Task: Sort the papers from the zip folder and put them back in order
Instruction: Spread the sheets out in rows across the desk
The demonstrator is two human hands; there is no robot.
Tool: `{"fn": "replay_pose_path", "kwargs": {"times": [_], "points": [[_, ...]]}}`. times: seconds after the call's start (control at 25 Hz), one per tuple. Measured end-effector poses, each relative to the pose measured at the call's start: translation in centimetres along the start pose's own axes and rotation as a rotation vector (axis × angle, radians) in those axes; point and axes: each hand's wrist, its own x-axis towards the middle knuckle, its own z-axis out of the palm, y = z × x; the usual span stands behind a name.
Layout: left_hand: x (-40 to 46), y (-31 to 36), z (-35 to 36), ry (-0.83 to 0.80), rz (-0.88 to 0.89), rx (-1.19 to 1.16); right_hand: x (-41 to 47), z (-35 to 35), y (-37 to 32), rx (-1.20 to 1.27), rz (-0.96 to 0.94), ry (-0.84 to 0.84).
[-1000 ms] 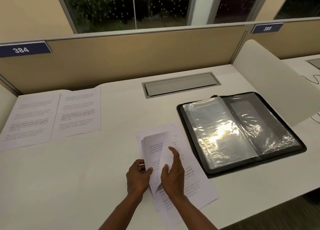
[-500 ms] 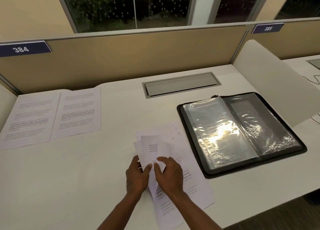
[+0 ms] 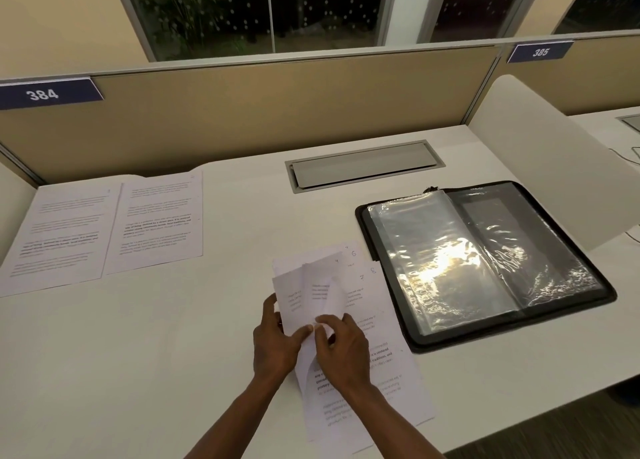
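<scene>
A fanned stack of printed papers (image 3: 377,323) lies on the white desk near the front edge, with handwritten page numbers at the top right corners. My left hand (image 3: 275,341) holds the stack's left side, thumb on top. My right hand (image 3: 341,346) pinches a curled-up sheet (image 3: 329,296) lifted from the stack. To the right lies the black zip folder (image 3: 485,268), open flat, its clear plastic sleeves showing no paper and shining with glare. Two printed sheets (image 3: 104,230) lie side by side at the desk's far left.
A grey cable hatch (image 3: 363,164) is set into the desk at the back. A tan partition (image 3: 277,112) runs behind, with signs 384 and 385. A white side divider (image 3: 547,161) stands right of the folder. The desk's front edge is close below the stack.
My right hand has drawn back toward me from the middle of the sheet to its lower part, and it pinches the curled sheet instead of lying flat. The stack is more fanned.
</scene>
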Motion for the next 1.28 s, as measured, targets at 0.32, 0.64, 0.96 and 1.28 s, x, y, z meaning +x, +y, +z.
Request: {"fn": "replay_pose_path", "kwargs": {"times": [0.32, 0.64, 0.96, 1.28], "points": [[-0.4, -0.9, 0.1, -0.137, 0.070, -0.080, 3.1, -0.6, -1.8, -0.032, 0.134, -0.028], [0.0, -1.1, -0.2, -0.023, -0.026, -0.117, 2.9, -0.5, -0.6, 0.060, 0.129, 0.093], [0.3, -0.5, 0.1, 0.010, -0.091, -0.138, 1.3, -0.5, 0.4, 0.271, 0.220, 0.100], [0.7, -0.7, 0.6, -0.029, -0.081, -0.107, 0.6, -0.4, -0.2, 0.336, 0.195, 0.146]]}}
